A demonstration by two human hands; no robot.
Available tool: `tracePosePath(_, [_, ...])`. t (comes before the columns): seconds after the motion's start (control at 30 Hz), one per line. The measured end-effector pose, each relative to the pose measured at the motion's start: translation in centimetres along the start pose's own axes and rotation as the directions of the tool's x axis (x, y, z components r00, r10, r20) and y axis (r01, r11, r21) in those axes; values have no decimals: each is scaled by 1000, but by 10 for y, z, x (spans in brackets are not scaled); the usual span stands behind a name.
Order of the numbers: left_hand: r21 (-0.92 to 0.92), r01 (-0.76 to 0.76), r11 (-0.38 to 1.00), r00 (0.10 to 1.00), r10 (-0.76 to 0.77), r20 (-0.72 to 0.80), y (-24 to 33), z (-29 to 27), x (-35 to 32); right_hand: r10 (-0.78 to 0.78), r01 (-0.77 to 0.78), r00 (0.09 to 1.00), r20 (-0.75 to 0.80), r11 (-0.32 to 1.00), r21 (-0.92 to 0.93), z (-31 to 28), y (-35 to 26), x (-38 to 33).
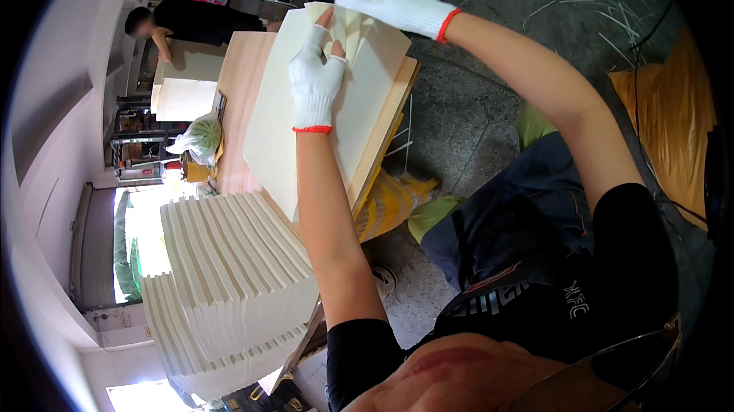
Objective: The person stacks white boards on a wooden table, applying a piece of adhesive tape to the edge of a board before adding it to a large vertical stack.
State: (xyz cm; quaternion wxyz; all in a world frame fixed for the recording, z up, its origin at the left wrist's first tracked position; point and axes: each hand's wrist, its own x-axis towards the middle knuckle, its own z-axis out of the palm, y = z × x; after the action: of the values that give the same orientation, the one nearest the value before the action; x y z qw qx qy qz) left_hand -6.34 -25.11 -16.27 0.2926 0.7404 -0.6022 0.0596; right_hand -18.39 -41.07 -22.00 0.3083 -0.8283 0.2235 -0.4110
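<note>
1. Glasses (664, 342) sit nearest us, well apart from the table (237, 106).
2. Above it, our left hand (315, 79) spreads unclenched on white sheets (271, 129); our right hand (394, 3) bends at their edge, its grip unclear.
3. Uneven pressing could crease them.

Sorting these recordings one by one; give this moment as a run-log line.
gloved left hand: on pale sheets | gloved right hand: at sheets' far edge | beside: pale stacks | background: person, dark top

White-gloved left grip (315, 79) lies over pale sheets (277, 121); right grip (397, 5) perhaps touches them.
</note>
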Motion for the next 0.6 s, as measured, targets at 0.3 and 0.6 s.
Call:
tracePosePath(0.3, [54, -85, 995, 996, 84, 31, -2, 2, 3, -375, 424, 903, 211, 859, -287, -24, 3, 13])
tracePosePath(0.6, [-12, 63, 998, 997, -62, 52, 9, -2, 1, -53, 51, 998, 35, 998, 40, 15, 4, 1])
